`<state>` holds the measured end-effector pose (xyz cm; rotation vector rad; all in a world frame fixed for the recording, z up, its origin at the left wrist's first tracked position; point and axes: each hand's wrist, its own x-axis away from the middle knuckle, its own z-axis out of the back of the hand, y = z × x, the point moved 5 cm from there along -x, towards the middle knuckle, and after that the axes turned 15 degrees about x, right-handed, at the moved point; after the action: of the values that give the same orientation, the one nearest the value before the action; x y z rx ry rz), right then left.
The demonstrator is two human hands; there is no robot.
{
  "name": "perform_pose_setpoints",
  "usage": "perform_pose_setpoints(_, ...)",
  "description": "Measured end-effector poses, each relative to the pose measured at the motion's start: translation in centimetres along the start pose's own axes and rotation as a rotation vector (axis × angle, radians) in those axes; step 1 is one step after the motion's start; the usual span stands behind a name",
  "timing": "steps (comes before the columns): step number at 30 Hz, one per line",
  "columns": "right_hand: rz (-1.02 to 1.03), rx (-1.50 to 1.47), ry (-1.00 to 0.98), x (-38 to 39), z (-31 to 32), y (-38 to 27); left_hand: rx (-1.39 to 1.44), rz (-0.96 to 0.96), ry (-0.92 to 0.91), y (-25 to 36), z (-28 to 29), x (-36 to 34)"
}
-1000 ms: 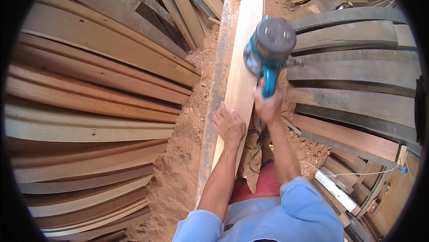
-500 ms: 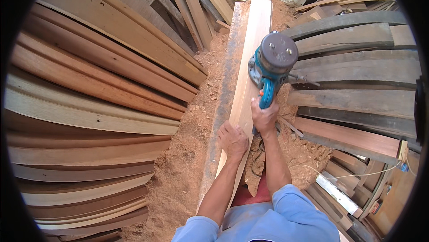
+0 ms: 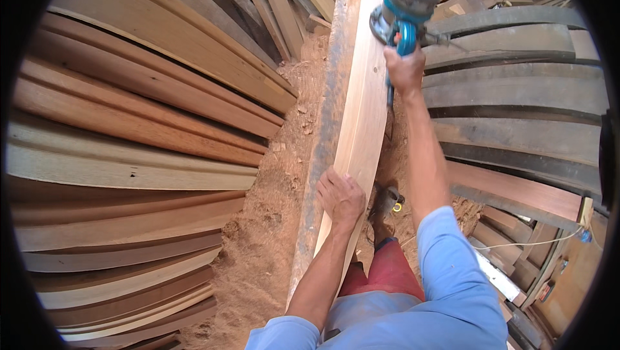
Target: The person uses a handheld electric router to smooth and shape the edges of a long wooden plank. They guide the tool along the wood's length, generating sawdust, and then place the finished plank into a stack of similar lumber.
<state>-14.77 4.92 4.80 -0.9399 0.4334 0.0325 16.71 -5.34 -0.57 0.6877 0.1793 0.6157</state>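
A teal router (image 3: 405, 2) with a dark round motor top rests on the far part of a long pale wooden board (image 3: 361, 124), over its right edge. My right hand (image 3: 405, 69), arm stretched out, is closed around the router's teal handle. Much nearer to me, my left hand (image 3: 340, 196) presses on the board, its fingers bent over and gripping the board's left side. The board lies lengthwise on a worn, narrow workbench (image 3: 323, 117). The bit under the router is hidden.
Several long moulded boards (image 3: 142, 111) are stacked at the left. Grey weathered planks (image 3: 516, 92) are piled at the right, close to my right arm. Sawdust (image 3: 258, 247) covers the floor. A thin pale cord (image 3: 536, 244) runs across the lower right.
My right hand has pushed the router away from me along the board, and the right arm has straightened. The left hand has stayed in nearly the same place on the board.
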Motion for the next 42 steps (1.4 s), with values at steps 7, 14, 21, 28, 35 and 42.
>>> perform_pose_setpoints(7,-0.079,0.012,-0.071,-2.0,0.3,2.3,-0.048,-0.011,-0.007,0.5,-0.3,0.1)
perform_pose_setpoints(14,-0.291,-0.043,-0.315,16.2,8.5,-2.7,-0.049,0.001,0.018,-0.3,0.0,0.0)
perform_pose_setpoints(21,-0.337,-0.128,-0.354,31.1,14.4,-7.6,0.204,-0.046,0.06,-1.3,0.0,0.2)
perform_pose_setpoints(28,-0.24,-0.074,-0.225,27.3,11.4,-7.4,0.365,-0.122,0.08,-2.1,0.2,0.1)
perform_pose_setpoints(35,-0.188,-0.07,-0.202,24.3,9.8,-6.3,0.289,-0.087,0.051,-1.1,0.9,0.0)
perform_pose_setpoints(42,-0.234,-0.071,-0.21,20.7,7.9,-4.9,0.251,-0.08,0.021,-0.6,0.8,0.0)
